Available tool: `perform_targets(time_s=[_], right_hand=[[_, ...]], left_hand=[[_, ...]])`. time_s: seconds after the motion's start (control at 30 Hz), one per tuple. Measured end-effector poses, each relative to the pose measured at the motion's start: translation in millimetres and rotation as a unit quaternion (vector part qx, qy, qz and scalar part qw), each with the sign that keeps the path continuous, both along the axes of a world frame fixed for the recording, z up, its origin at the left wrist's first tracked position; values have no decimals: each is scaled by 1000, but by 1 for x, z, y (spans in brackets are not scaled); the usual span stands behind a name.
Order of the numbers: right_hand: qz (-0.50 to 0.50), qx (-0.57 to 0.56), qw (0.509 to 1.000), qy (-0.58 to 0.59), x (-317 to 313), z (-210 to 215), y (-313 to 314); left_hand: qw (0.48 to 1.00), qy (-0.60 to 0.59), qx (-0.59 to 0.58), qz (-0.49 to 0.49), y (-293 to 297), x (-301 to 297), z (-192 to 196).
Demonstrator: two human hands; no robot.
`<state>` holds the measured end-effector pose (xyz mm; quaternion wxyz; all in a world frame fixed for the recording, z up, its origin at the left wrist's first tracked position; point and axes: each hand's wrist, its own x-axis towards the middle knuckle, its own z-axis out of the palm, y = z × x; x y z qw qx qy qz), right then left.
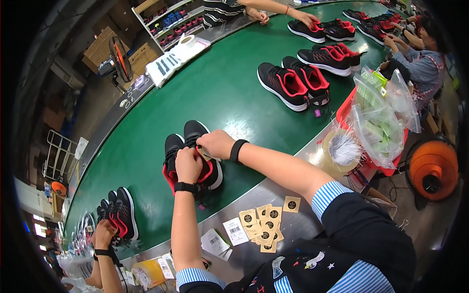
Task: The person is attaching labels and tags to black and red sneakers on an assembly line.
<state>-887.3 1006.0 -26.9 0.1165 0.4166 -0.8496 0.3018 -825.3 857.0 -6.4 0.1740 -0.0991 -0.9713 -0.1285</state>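
Note:
A pair of black sneakers (195,128) with red lining and white soles stands on the green belt before me. My left hand (188,165) is closed over the shoes' openings, its fingertips pinched together; what they grip is hidden. Just right of it, my right hand (218,144) pinches a small tan tag (204,154) above the right shoe. The tag's far end reaches toward my left fingers. Both wrists wear black bands. A small purple tag (201,207) lies by the heels.
Several tan square tags (270,225) and white barcode cards (213,242) lie on the metal ledge. To the right stand a tub of white fasteners (344,147) and a red basket (343,110) with plastic bags. More sneakers (282,84) sit along the belt. Co-workers' hands (103,234) work nearby.

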Motion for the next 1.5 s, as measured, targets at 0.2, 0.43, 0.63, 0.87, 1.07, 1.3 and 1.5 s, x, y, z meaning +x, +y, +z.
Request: perform_targets(time_s=[0.2, 0.43, 0.63, 0.87, 1.07, 1.3, 1.5], right_hand=[[-90, -114, 985, -89, 4, -1, -5], [13, -262, 856, -445, 1, 4, -11], [26, -262, 862, -434, 16, 15, -22], [18, -231, 896, -379, 20, 13, -29], [18, -216, 897, -386, 24, 10, -37], [-10, -397, 811, -429, 58, 20, -26], [30, -431, 608, -666, 108, 40, 112]], left_hand=[[898, -8, 440, 23, -19, 8, 7], [943, -46, 330, 25, 10, 15, 26], [962, -23, 272, 20, -8, 27, 16], [940, -77, 329, 43, -7, 31, 23], [932, -81, 350, 41, -14, 37, 22], [959, 21, 281, 23, 12, 43, 48], [966, 31, 235, -105, 77, 37, 68]])
